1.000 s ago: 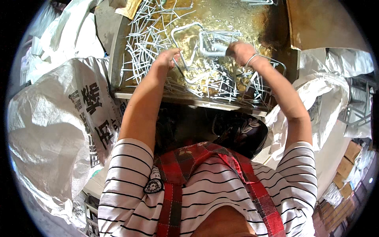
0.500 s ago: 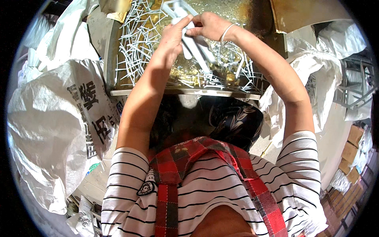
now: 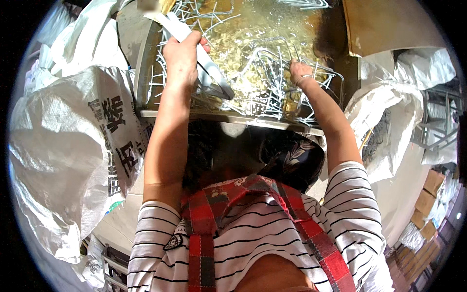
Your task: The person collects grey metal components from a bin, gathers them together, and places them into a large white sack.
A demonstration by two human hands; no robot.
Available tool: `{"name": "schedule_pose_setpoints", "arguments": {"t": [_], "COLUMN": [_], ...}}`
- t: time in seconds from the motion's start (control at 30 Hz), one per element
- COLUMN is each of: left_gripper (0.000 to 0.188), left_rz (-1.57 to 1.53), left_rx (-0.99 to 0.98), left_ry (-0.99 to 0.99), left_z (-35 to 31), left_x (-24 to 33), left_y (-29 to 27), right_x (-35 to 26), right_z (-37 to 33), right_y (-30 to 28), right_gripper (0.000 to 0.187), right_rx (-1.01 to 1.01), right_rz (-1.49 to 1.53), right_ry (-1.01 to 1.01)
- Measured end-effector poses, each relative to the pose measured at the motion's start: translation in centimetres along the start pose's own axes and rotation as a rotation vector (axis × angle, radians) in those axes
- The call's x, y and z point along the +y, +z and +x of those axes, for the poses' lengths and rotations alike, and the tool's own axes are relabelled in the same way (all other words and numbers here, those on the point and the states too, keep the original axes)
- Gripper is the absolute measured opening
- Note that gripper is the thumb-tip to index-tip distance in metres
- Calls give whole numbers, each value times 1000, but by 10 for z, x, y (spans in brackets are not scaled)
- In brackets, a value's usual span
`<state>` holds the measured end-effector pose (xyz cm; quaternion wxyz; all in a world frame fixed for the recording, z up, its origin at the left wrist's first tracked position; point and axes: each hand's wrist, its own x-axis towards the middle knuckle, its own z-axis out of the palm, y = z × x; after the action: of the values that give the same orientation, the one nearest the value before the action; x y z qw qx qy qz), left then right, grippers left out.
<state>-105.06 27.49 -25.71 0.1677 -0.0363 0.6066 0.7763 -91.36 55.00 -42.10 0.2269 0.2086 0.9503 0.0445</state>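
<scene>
My left hand [image 3: 182, 58] is closed round long, flat light-grey strips [image 3: 210, 67], slanting from upper left to lower right above the left part of a metal-edged tray [image 3: 228, 118]. The strips overlap, so I cannot make out how many there are. Toward the tray's right side, my right hand [image 3: 300, 71] reaches down with curled fingers at a tangle of thin bent metal rods [image 3: 272, 73]. One rod seems to end at those fingertips, which are partly hidden. More straight and bent rods [image 3: 160, 73] lie along the left edge, partly behind my left forearm.
A big white woven sack [image 3: 58, 146] stands left of the tray, and an open white sack [image 3: 394, 117] stands to the right. A brown board [image 3: 384, 27] overhangs the far right corner. Cardboard boxes [image 3: 425, 199] are stacked at the far right.
My hands have parted: the left moved left with the strips, the right let go of them and went right, down to the rods. Many rods have shifted, baring the tray's yellowish middle.
</scene>
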Motion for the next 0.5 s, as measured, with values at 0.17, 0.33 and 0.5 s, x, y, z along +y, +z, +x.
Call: {"name": "schedule_pose_setpoints", "arguments": {"t": [0.17, 0.33, 0.5], "left_gripper": [13, 16, 26], "left_rz": [84, 129, 88], "left_rx": [4, -74, -150], "left_ry": [-82, 13, -201], "left_z": [7, 4, -4], "left_x": [-1, -6, -20], "left_y": [-9, -1, 14], "right_x": [-2, 29, -33], "right_z": [-18, -41, -86], "right_y": [-90, -159, -164], "right_gripper": [29, 26, 28], "right_rx": [-65, 33, 389], "right_rz": [20, 258, 382], "right_ry": [-36, -43, -7]}}
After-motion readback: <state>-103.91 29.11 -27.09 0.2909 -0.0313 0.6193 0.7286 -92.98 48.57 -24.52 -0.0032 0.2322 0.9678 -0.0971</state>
